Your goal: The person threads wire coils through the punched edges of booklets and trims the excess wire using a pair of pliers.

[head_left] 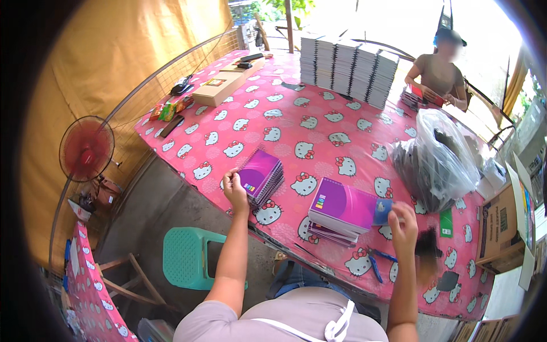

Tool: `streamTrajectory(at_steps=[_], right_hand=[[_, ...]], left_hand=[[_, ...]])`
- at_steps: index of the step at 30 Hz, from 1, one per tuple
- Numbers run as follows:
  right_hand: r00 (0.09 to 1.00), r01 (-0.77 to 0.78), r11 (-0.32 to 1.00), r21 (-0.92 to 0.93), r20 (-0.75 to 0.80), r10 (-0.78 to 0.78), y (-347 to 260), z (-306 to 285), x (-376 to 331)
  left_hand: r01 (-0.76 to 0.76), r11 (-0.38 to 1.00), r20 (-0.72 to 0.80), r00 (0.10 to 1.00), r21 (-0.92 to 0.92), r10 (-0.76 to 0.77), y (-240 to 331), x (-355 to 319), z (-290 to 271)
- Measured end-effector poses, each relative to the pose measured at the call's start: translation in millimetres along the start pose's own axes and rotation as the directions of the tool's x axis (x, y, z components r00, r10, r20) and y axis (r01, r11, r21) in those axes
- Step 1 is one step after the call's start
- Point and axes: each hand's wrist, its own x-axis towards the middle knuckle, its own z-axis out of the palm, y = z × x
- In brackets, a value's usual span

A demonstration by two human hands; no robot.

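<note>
Purple covers top the left notebook stack [262,171], which sits near the front edge of the pink printed tablecloth [327,162]. The left hand [235,191] is at that stack's left side, fingers bent and close together against the covers' edge; whether thumb and fingers pinch a cover cannot be told. Further right, the right notebook stack [341,204] has a purple cover on top, and a blue sheet [383,212] reaches out from its right end. The right hand [404,221] is raised just beside that sheet, fingers bent and near one another; whether they grip its edge cannot be told.

Below the left hand, a green stool [188,256] stands by the table's slanting front edge. A strip of patterned cloth shows between the two stacks, and a wider stretch runs behind them to the tall white stacks [347,68]. Blue-handled pliers [376,265] lie between the right stack and the front edge. Right of the right hand, a green card [446,223] lies flat, with the clear plastic bag [436,159] behind it and an open cardboard box [501,222] at the table's right side.

The left fingertips are partly hidden. A dark object [427,245] beside the right wrist is too blurred to identify, and the bag's dark contents are unclear through the plastic. The right forearm is cut off below.
</note>
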Motion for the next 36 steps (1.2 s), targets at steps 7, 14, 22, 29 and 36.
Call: streamTrajectory(at_steps=[7,14,22,29,36], right_hand=[[0.856,-0.372,0.928,0.022,0.393,0.334,-56,23,52],[0.991,0.078,0.984,0.158,0.096,-0.093,-68,18,32],[0.987,0.158,0.981,0.111,0.020,-0.161,-72,20,20],[0.925,-0.373,0.601,-0.706,-0.237,0.296,62,-74,-24],[0.931,-0.364,0.670,-0.647,-0.268,0.246,107,-89,-44]], left_hand=[[0.046,0.994,0.009,0.999,0.098,-0.047,43,12,-11],[-0.156,0.986,0.607,0.779,-0.056,0.158,169,-75,68],[-0.753,0.628,0.729,0.540,0.195,0.421,229,-134,116],[-0.550,0.834,0.784,0.501,-0.039,0.367,220,-118,132],[-0.535,0.845,0.783,0.524,-0.005,0.336,219,-119,127]])
